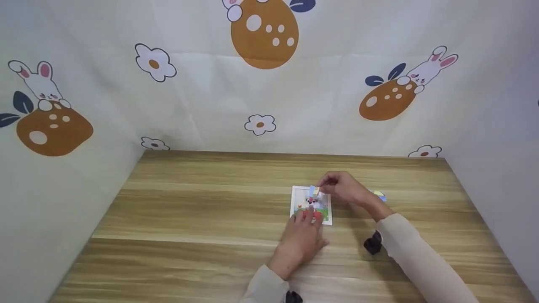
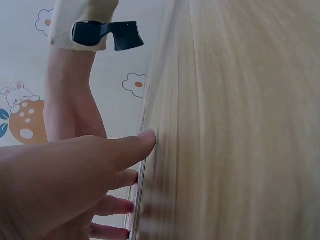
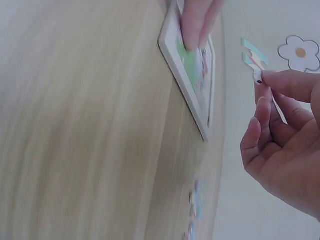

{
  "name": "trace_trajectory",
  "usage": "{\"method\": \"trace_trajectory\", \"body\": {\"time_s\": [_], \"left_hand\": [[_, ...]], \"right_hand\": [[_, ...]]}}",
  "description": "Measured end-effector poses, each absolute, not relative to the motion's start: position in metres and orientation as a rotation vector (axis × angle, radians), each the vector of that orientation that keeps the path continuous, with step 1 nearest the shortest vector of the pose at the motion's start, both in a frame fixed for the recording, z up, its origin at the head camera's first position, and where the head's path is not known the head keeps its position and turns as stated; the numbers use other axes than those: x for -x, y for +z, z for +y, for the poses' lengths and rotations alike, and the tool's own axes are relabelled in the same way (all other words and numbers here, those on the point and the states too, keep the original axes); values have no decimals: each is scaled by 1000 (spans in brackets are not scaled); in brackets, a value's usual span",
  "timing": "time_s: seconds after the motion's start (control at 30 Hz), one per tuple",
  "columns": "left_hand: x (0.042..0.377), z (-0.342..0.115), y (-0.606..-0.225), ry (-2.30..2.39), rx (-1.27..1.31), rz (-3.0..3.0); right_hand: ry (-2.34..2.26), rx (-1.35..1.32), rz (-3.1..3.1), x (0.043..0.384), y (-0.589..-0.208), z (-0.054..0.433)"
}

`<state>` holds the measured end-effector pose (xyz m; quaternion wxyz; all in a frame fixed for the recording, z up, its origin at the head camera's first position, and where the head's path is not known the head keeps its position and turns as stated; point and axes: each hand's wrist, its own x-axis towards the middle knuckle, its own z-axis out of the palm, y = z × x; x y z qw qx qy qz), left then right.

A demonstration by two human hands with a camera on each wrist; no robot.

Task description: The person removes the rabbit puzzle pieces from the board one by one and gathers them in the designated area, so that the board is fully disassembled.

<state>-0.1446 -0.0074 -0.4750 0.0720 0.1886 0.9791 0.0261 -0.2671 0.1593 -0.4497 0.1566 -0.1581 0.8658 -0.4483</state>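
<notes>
Pinched by one end in the right hand [image 1: 346, 187], a puzzle piece [image 1: 316, 192] could twist above the board [image 1: 330, 214], left hand [image 1: 301, 235] spread nearer.

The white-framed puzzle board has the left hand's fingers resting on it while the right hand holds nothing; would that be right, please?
Not quite: the right hand is not empty; it pinches a small puzzle piece, as the right wrist view shows. The left hand does have its fingers resting on the white-framed puzzle board.
</notes>
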Motion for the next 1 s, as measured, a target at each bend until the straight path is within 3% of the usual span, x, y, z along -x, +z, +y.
{"method": "trace_trajectory", "body": {"time_s": [0.5, 1.0], "left_hand": [[144, -7, -475, 102, -554, 2920], [145, -7, -475, 84, -547, 2915]], "right_hand": [[-1180, 448, 2523, 245, -457, 223], [-1106, 371, 2595, 249, -467, 229]]}}
